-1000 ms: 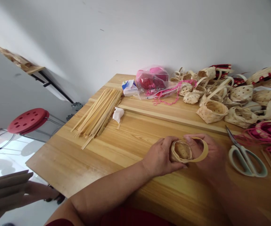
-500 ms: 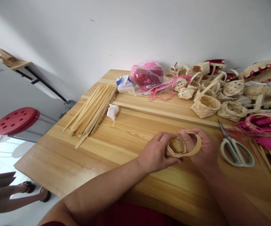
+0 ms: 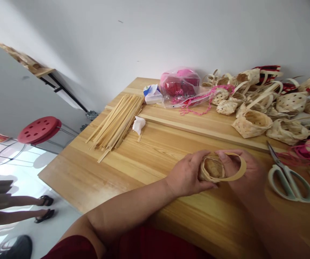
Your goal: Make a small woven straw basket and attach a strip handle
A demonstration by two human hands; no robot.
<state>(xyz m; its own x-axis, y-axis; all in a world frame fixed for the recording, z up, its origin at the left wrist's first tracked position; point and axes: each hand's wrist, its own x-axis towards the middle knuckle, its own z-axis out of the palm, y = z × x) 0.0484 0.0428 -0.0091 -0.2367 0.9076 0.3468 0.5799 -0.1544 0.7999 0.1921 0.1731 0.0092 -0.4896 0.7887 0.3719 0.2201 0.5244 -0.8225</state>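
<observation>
A small round woven basket [image 3: 212, 168] is held above the wooden table, its opening facing the camera. My left hand [image 3: 188, 174] wraps round its left side, thumb below and fingers above. A wide flat strip [image 3: 239, 172] loops out from the basket's right side as a handle. My right hand [image 3: 242, 169] is closed on this strip, with the thumb inside the loop; its other fingers are partly hidden behind. Scissors [image 3: 291, 183] with pale green handles lie to the right of my right hand, blades slightly apart.
Flat strips [image 3: 118, 124] are piled on the table [image 3: 71, 172] at left, near crumpled white paper [image 3: 139, 125]. Behind are a tissue pack [image 3: 152, 95], a bag of pink and red material [image 3: 181, 88] and several woven baskets [image 3: 253, 122]. A person's legs [image 3: 22, 208] and red stools [image 3: 38, 130] are at left.
The view has shifted left, so the table and hands appear farther right. Both hands keep their hold on the basket and its strip. More of the person's legs shows at left.
</observation>
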